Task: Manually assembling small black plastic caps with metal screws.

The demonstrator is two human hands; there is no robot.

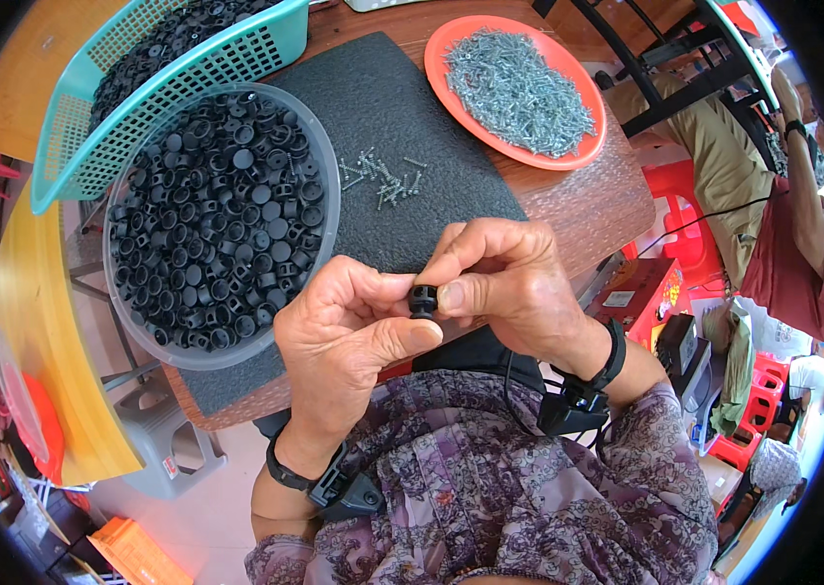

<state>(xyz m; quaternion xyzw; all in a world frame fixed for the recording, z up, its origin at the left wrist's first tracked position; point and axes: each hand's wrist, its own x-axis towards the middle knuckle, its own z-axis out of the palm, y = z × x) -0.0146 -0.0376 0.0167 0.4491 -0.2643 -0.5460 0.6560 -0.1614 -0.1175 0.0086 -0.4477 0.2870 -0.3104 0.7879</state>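
Note:
Both hands meet just past the table's near edge, around one small black round plastic part (423, 301). My left hand (339, 327) pinches it from the left, thumb below and index finger above. From the other side my right hand (505, 278) grips it between thumb and fingers. Whether a screw sits in the part is hidden by the fingers. To the left stands a clear round tub (332, 210) full of similar black plastic parts. A small heap of loose screws (388, 180) lies on the dark foam mat (451, 200) beyond my hands.
An orange-red plate (595, 146) heaped with silver screws stands at the far right of the wooden table (617, 200). At the far left, a teal basket (266, 58) holds more black parts. A grey stool (163, 448) stands below left. Another person (724, 166) is at the right.

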